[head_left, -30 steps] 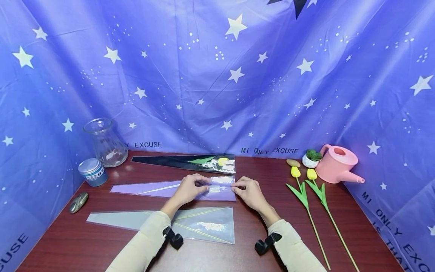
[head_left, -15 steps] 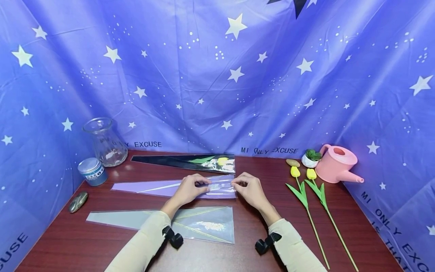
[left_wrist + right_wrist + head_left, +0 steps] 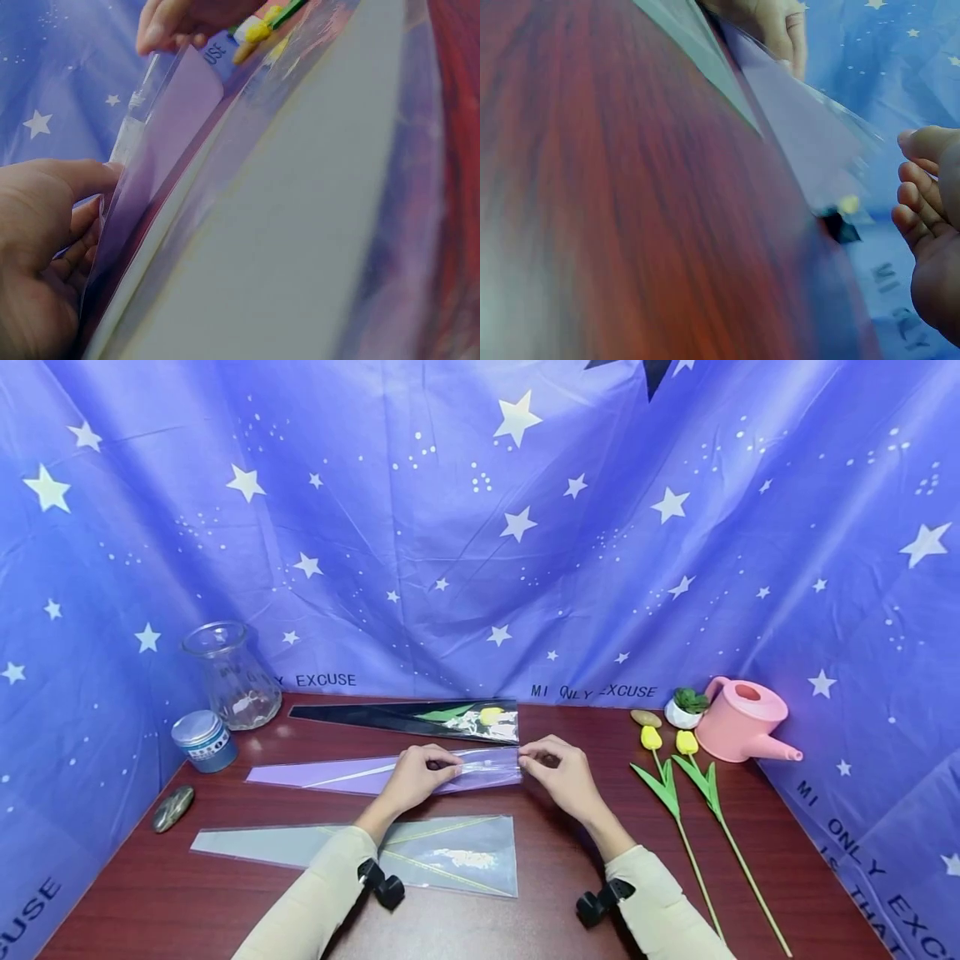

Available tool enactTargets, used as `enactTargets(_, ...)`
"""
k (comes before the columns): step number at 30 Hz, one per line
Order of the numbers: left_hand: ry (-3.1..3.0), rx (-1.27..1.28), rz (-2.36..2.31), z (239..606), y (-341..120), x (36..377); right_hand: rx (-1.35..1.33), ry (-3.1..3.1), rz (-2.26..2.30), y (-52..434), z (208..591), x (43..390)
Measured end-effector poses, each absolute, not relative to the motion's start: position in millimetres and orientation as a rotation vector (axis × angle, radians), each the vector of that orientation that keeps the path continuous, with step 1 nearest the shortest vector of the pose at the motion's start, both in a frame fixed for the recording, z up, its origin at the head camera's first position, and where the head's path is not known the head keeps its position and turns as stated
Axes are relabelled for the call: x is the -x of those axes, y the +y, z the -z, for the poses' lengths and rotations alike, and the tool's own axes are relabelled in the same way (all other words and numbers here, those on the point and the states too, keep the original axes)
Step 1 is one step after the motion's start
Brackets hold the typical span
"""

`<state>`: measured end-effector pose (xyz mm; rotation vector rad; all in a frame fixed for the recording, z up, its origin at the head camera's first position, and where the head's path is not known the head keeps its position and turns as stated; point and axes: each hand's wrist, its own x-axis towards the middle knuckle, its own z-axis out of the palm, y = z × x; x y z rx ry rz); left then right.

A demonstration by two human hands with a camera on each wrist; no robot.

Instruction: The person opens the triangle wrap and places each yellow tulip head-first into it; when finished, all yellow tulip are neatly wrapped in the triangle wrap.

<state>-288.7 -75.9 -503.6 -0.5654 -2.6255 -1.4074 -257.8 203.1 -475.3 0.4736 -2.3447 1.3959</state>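
Note:
A purple bouquet sleeve (image 3: 322, 774) with a clear plastic front lies across the middle of the table, its wide end to the right. My left hand (image 3: 417, 777) pinches its upper part between thumb and fingers. At the wide end, my right hand (image 3: 557, 770) has thumb and index finger together on the clear film's edge. In the left wrist view the sleeve (image 3: 169, 124) is tilted up, with both hands along its edge. Nearer me lies a grey sleeve (image 3: 262, 843); beyond is a black sleeve (image 3: 360, 718) holding a yellow tulip (image 3: 491, 717).
Two yellow tulips (image 3: 667, 785) with long green stems lie at the right. Behind them stand a pink watering can (image 3: 738, 727), a small potted succulent (image 3: 684, 714) and a tan stone (image 3: 646, 718). At left are a glass vase (image 3: 240, 685), a blue jar (image 3: 210, 747) and a dark stone (image 3: 173, 808).
The wide end of the purple sleeve has drawn narrower, its near edge rising. My right hand has shifted slightly right and away from me. The left hand has stayed nearly in place.

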Motion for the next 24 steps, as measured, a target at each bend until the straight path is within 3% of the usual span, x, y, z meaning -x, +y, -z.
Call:
enactTargets(8,-2.641,0.54,1.437,504.8,-78.0,287.0,-0.301,-2.344,-1.305,272.9,454.1,215.3)
enactTargets(15,-2.636,0.57,1.447,502.0,-80.9,286.7,-0.071,-2.361,-1.299,338.3,457.9,173.9)
enactTargets(24,-2.629,0.609,1.469,500.8,-79.7,287.6,0.038,-2.267,-1.618,381.3,478.3,136.6)
